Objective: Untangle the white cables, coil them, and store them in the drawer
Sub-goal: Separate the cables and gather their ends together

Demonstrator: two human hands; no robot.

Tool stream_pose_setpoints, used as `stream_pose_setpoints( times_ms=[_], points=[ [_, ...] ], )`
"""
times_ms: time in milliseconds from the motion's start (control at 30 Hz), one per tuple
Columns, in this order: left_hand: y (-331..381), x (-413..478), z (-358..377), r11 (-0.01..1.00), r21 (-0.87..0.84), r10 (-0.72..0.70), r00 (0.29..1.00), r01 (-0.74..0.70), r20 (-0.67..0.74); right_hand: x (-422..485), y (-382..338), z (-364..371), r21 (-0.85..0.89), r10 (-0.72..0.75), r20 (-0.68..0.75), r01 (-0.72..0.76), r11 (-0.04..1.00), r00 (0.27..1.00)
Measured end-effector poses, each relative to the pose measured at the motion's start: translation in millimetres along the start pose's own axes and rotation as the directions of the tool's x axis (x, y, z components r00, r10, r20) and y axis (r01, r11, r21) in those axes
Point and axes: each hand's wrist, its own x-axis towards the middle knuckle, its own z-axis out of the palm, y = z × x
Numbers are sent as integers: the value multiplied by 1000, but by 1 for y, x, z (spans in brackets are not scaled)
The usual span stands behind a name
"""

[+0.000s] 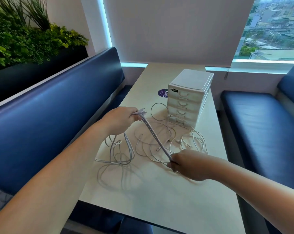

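gripping a taut white cable bundle [153, 137] low over the table [159, 196], the right hand [187, 164] pulls against the left hand [121, 120] clutching its plug ends, loose cables [186, 141] sprawling beyond, touching the closed drawer unit [188, 100].

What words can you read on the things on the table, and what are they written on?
"ClayG": white letters on the round purple sticker on the table; the drawer unit hides whatever follows.
Small curved print on the same sticker: too small to read.
Black label at the drawer unit's top front corner: white print, too blurred to read.
White cables: no writing shows.
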Motion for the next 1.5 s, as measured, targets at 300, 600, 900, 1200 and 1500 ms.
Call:
stream_pose_setpoints(
  times_ms=[300,600,900,1200,1500],
  points=[
    [-17,5,19,999,12,-54,993,53,103,-3,1,-2,-237,-257,-119,223,946,959],
    [-27,1,43,987,-130,-70,986,91,154,-4,26,-2,112,-150,-175,171,979,973],
    [-57,-12,12,936,-330,-190,967,127,-168,-14,91,29,-264,124,183,-73,962,975],
    [-72,-21,-28,921,-334,-350,799,199,-488,-3,131,72,-550,227,117,-127,825,967],
    [-69,-20,-24,890,-409,-398,779,200,-485,17,139,73,-388,218,-20,-209,898,976]
  ],
)
